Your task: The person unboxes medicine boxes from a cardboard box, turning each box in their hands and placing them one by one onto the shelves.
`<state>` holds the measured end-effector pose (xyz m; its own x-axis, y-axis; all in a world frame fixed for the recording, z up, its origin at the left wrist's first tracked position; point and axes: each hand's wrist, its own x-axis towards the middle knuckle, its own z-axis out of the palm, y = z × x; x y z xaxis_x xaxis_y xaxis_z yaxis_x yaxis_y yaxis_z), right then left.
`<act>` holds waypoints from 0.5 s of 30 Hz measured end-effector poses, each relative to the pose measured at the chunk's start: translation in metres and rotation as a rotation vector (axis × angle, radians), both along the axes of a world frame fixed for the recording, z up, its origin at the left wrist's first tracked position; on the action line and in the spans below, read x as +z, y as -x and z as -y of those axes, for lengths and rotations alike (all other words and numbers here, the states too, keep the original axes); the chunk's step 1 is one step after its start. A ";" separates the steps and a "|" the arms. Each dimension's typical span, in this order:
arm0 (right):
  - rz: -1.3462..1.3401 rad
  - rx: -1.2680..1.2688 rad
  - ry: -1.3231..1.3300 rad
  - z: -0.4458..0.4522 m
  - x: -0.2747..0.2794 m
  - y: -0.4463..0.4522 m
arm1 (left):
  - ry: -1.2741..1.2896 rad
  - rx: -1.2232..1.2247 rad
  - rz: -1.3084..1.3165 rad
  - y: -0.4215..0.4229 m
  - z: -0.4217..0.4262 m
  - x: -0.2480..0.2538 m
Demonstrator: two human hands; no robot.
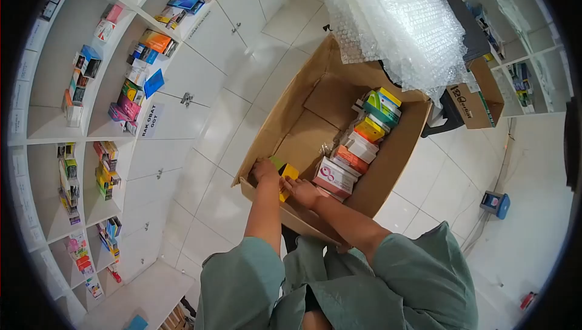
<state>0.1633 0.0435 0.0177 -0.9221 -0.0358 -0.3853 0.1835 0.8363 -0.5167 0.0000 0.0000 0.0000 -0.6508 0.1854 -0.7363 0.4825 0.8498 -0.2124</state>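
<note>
Currently reaches into the near-left end of the open carton [397, 178] with both hands. At the left, works with the left hand [265, 171] close to the wall and beside a green pack [277, 161], fingers bent, with contact side hidden; impossible to tell a closed grip from an empty one. Just to the right, lays the extended fingers of the right hand [303, 193] against a yellow box [290, 171], low inside the near-left corner; impossible to tell full closure from light contact. Brings both hands together here, probably to steady and align small packs against the wall. Along the right side, note a close-packed row, from a pink-and-white box [334, 176] at the near end, past an orange-and-white box [350, 159], to a green-and-white box [382, 110] at the far end. Apparently set side by side for mutual support and compact use of space. Beyond the far-right rim, note bubble wrap [394, 27] draped over a dark chair [464, 24], likely for ready access without covering the contents.
</note>
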 end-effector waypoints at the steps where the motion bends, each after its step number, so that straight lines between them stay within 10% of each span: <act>1: 0.015 -0.009 0.020 -0.001 0.003 -0.001 | -0.022 -0.012 -0.022 -0.001 0.003 -0.005; 15: -0.025 -0.078 0.006 0.004 -0.006 -0.014 | 0.072 -0.070 0.024 -0.006 0.000 0.017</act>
